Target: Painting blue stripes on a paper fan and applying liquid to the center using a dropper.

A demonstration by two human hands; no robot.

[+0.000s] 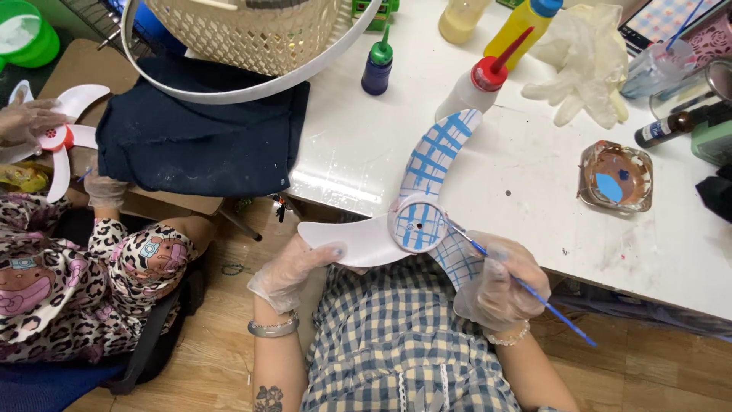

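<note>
Gloved right hand (499, 286), closed around a thin blue paintbrush (526, 288), lines the white plastic fan blade (412, 217) gripped by the left hand (293, 271) over the table (534, 198) edge; one wing remains bare.

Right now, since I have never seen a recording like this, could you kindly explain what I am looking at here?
This is one view from a camera worn on a person's head, looking down at their own gloved hands. The left hand holds a white fan blade piece by its plain blade. The right hand holds a thin blue paintbrush, its tip at the hub, where blue grid lines are painted. On the white table stand paint bottles and a glass dish of paint. At the left, another person's hand holds a similar fan piece.
</note>
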